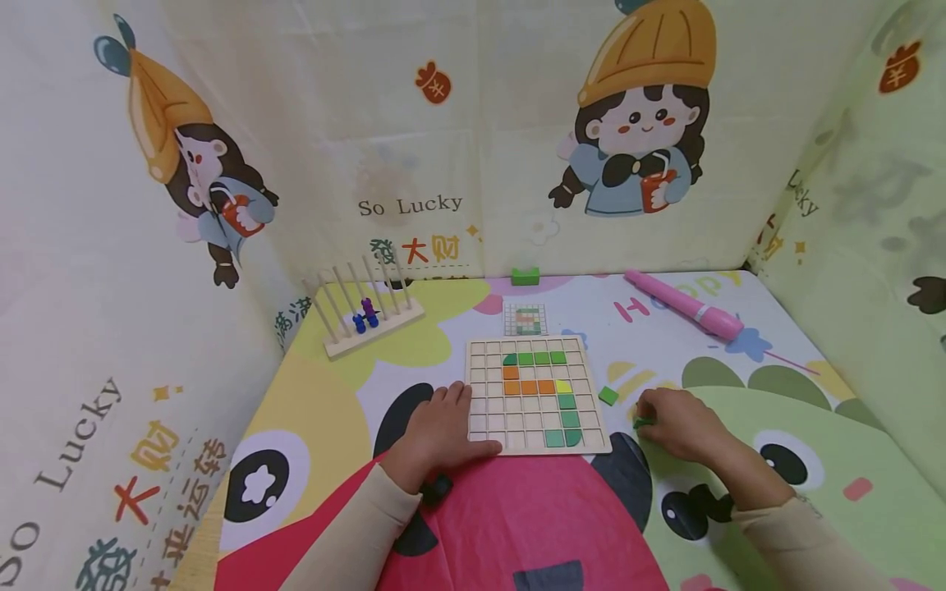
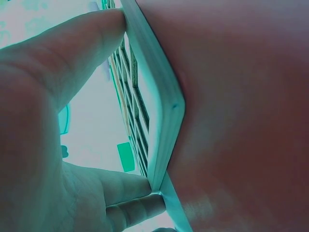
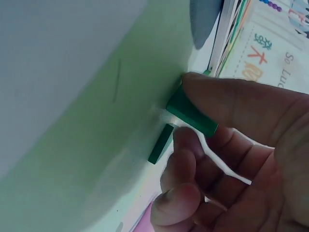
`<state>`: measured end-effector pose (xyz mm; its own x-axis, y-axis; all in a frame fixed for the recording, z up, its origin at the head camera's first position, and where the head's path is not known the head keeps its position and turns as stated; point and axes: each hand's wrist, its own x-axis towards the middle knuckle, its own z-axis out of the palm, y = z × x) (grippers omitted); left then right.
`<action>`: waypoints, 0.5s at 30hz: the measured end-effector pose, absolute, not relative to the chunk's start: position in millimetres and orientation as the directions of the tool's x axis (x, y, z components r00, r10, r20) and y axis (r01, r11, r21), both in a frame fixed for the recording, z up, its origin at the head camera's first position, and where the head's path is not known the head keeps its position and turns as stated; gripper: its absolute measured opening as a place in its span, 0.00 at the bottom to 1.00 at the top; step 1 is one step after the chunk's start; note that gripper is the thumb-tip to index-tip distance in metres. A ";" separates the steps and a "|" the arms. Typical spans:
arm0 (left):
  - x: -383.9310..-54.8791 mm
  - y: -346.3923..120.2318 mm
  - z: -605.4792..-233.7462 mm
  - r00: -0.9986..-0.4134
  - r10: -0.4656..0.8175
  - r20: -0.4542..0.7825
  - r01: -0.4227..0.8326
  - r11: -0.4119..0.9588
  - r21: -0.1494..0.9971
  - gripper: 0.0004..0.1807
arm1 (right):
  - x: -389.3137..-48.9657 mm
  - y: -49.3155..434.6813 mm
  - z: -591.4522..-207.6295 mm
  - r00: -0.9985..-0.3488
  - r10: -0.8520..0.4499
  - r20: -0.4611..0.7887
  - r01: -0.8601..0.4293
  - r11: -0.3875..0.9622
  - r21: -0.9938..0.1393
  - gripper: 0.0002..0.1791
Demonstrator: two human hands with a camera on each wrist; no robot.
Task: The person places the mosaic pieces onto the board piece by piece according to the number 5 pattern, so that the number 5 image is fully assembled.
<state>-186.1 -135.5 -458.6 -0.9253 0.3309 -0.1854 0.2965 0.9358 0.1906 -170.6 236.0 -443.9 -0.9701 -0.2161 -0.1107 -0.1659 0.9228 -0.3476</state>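
Observation:
A square wooden grid board holds green, orange and yellow tiles laid in an S-like figure. My left hand rests at its front left corner, fingers along the left edge and thumb along the front edge; the left wrist view has both against the board's rim. Right of the board, my right hand pinches a green tile between thumb and fingers, low over the cloth. Another green tile appears just past its fingertips. One loose green tile lies between board and right hand.
Behind the board lies a small pattern card, with a green block farther back. A peg stand with blue and purple beads stands back left. A pink cylinder lies back right. Printed cloth walls enclose the table.

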 end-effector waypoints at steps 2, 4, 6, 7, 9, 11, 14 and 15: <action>-185.9 -135.3 -458.4 -0.924 0.332 -0.188 0.296 0.935 0.193 0.62 | -170.2 235.7 -443.9 -0.968 -0.230 -0.103 -0.182 0.920 -0.347 0.09; -185.7 -135.1 -458.1 -0.923 0.333 -0.192 0.298 0.935 0.192 0.63 | -170.1 234.9 -443.7 -0.966 -0.246 -0.083 -0.202 0.912 -0.356 0.09; -185.5 -135.0 -457.5 -0.923 0.333 -0.193 0.297 0.935 0.193 0.63 | -170.8 233.6 -443.7 -0.964 -0.261 -0.052 -0.224 0.901 -0.371 0.09; -185.5 -135.0 -457.3 -0.923 0.332 -0.193 0.297 0.936 0.192 0.63 | -171.3 232.5 -443.7 -0.963 -0.268 -0.036 -0.235 0.895 -0.380 0.09; -185.5 -135.2 -456.8 -0.924 0.330 -0.194 0.294 0.936 0.192 0.62 | -172.6 229.8 -443.6 -0.960 -0.280 -0.012 -0.252 0.880 -0.403 0.09; -185.6 -135.3 -456.8 -0.925 0.327 -0.193 0.291 0.937 0.192 0.62 | -173.8 226.9 -443.6 -0.957 -0.289 0.001 -0.262 0.866 -0.426 0.10; -185.8 -135.5 -457.6 -0.926 0.328 -0.189 0.293 0.937 0.189 0.62 | -175.0 220.4 -444.7 -0.958 -0.285 -0.014 -0.246 0.851 -0.464 0.10; -185.8 -135.5 -457.8 -0.926 0.329 -0.187 0.295 0.937 0.188 0.62 | -175.2 217.9 -445.1 -0.959 -0.283 -0.024 -0.238 0.848 -0.474 0.09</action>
